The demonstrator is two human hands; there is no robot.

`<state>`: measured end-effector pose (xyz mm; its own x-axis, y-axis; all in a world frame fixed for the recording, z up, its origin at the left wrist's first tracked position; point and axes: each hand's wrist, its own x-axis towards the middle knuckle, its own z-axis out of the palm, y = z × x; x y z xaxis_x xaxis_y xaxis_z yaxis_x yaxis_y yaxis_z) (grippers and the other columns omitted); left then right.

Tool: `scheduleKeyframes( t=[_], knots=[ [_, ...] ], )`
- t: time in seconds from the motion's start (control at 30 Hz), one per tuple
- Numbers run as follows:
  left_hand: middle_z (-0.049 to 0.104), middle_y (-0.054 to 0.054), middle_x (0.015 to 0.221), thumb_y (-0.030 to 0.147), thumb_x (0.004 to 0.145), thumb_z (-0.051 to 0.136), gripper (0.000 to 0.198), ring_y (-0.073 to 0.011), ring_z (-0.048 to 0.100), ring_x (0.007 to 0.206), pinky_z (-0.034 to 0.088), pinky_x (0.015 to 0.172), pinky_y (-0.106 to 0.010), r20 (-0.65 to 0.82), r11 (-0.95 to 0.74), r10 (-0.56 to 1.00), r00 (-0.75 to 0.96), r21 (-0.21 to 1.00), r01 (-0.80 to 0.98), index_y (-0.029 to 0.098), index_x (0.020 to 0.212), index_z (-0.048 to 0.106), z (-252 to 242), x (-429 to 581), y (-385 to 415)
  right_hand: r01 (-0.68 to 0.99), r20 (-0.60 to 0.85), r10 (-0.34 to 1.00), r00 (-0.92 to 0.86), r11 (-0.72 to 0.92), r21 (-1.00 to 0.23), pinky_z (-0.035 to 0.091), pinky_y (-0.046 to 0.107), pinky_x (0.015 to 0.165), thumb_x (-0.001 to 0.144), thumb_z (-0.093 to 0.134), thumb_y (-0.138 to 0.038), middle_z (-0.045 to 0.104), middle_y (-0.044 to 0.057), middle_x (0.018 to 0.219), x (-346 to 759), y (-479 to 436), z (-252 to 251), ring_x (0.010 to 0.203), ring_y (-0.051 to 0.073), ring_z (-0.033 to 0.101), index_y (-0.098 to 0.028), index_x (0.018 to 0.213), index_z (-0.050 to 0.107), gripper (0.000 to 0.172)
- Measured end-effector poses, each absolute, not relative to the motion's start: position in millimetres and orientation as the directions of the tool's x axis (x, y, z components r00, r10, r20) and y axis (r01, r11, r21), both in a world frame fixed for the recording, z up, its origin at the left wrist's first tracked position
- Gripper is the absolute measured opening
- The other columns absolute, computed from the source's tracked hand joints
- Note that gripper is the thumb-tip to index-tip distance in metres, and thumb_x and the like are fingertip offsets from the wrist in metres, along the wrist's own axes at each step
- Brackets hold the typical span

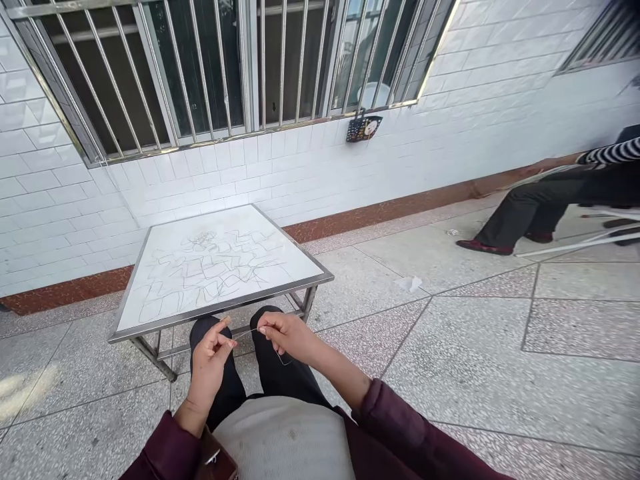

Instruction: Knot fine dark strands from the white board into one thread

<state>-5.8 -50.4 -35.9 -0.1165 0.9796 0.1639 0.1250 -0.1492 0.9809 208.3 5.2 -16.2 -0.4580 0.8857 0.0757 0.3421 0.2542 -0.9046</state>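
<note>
A thin, pale wire-like strand runs between my two hands, above my knees. My left hand pinches one end of it between thumb and a finger, with the other fingers partly raised. Closed on the strand from the other side is my right hand, and a bent length dangles below its fingers. Just beyond my hands, many similar thin bent pieces lie spread over the white tabletop, with a denser tangle towards the back. Whether the strand is metal or thread is too fine to tell.
The low table has a metal frame and legs in front of my knees. Behind it stands a white tiled wall with a barred window and a hanging patterned bag. A seated person's legs are at right. White scrap lies on the floor.
</note>
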Motion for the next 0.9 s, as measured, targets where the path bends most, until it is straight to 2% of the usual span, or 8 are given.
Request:
scheduleKeyframes(
  t=[0.17, 0.23, 0.3, 0.37, 0.5, 0.63, 0.77, 0.9],
  knots=[
    [0.072, -0.008, 0.095, 0.041, 0.082, 0.066, 0.035, -0.0249, 0.065, 0.101, 0.044, 0.099, -0.04, 0.15, -0.116, 0.971, -0.187, 0.977, 0.177, 0.018, 0.107, 0.073, -54.4, -22.3, -41.6, 0.468, 0.072, 0.96, -0.269, 0.195, -0.862, 0.049, 0.021, 0.045, 0.088, 0.047, -0.027, 0.053, -0.005, 0.06, 229.3, 39.3, -21.9, 0.049, 0.012, 0.061, -0.022, 0.08, 0.057, 0.014],
    [0.072, -0.009, 0.094, 0.044, 0.082, 0.065, 0.035, -0.0247, 0.067, 0.098, 0.047, 0.095, -0.039, 0.133, -0.086, 0.971, -0.199, 0.969, 0.23, 0.018, 0.104, 0.074, -69.7, -32.3, -35.8, 0.567, 0.098, 0.977, -0.189, 0.19, -0.802, 0.05, 0.021, 0.047, 0.089, 0.045, -0.026, 0.057, -0.005, 0.062, 243.4, 65.1, -17.3, 0.051, 0.012, 0.063, -0.022, 0.083, 0.058, 0.014],
    [0.071, -0.006, 0.082, 0.045, 0.083, 0.064, 0.042, -0.0228, 0.068, 0.09, 0.05, 0.092, -0.037, 0.114, -0.054, 0.974, -0.197, 0.957, 0.285, 0.018, 0.114, 0.071, -89.5, -42.1, -28.5, 0.614, 0.124, 0.983, -0.137, 0.182, -0.768, 0.05, 0.021, 0.048, 0.09, 0.045, -0.026, 0.06, -0.004, 0.063, 259.6, 95.8, -8.6, 0.052, 0.013, 0.064, -0.022, 0.087, 0.059, 0.015],
    [0.071, -0.005, 0.08, 0.047, 0.084, 0.063, 0.043, -0.0219, 0.069, 0.086, 0.053, 0.086, -0.035, 0.111, -0.045, 0.978, -0.177, 0.939, 0.34, 0.018, 0.115, 0.07, -111.0, -50.2, -20.4, 0.654, 0.143, 0.985, -0.1, 0.173, -0.736, 0.048, 0.021, 0.05, 0.09, 0.047, -0.025, 0.061, -0.002, 0.063, 276.3, 129.5, 1.0, 0.051, 0.012, 0.062, -0.021, 0.087, 0.061, 0.015],
    [0.075, -0.01, 0.101, 0.049, 0.091, 0.052, 0.044, -0.0202, 0.071, 0.081, 0.058, 0.072, -0.03, 0.093, -0.037, 0.991, -0.096, 0.882, 0.47, 0.019, 0.119, 0.069, -146.1, -59.2, -6.3, 0.731, 0.144, 0.988, -0.064, 0.144, -0.666, 0.043, 0.018, 0.051, 0.092, 0.048, -0.022, 0.062, -0.001, 0.063, 302.6, 199.5, 10.1, 0.051, 0.01, 0.06, -0.019, 0.09, 0.065, 0.017],
    [0.073, -0.009, 0.116, 0.045, 0.094, 0.048, 0.039, -0.0205, 0.072, 0.096, 0.059, 0.079, -0.027, 0.174, -0.146, 0.984, 0.026, 0.724, 0.674, 0.024, 0.119, 0.069, -168.7, -62.7, 4.1, 0.787, 0.099, 0.993, -0.066, 0.113, -0.607, 0.04, 0.017, 0.05, 0.093, 0.047, -0.019, 0.065, 0.0, 0.069, 311.6, 262.5, 0.0, 0.051, 0.009, 0.059, -0.018, 0.092, 0.066, 0.019],
    [0.077, -0.006, 0.102, 0.043, 0.097, 0.045, 0.037, -0.0197, 0.074, 0.09, 0.059, 0.078, -0.024, 0.374, -0.31, 0.919, 0.124, 0.492, 0.813, 0.026, 0.116, 0.072, -193.6, -64.3, 10.8, 0.821, 0.04, 0.993, -0.115, 0.118, -0.559, 0.037, 0.018, 0.049, 0.093, 0.049, -0.018, 0.067, 0.002, 0.074, 307.0, 310.1, -19.5, 0.05, 0.008, 0.059, -0.018, 0.091, 0.067, 0.019],
    [0.079, -0.002, 0.094, 0.036, 0.097, 0.046, 0.031, -0.0175, 0.075, 0.08, 0.059, 0.074, -0.022, 0.483, -0.335, 0.865, 0.135, 0.354, 0.873, 0.028, 0.108, 0.074, -213.4, -63.3, 11.9, 0.839, 0.007, 0.987, -0.162, 0.141, -0.526, 0.036, 0.02, 0.051, 0.093, 0.05, -0.019, 0.068, 0.003, 0.075, 299.1, 339.7, -40.4, 0.052, 0.009, 0.06, -0.018, 0.093, 0.069, 0.019]
  ],
)
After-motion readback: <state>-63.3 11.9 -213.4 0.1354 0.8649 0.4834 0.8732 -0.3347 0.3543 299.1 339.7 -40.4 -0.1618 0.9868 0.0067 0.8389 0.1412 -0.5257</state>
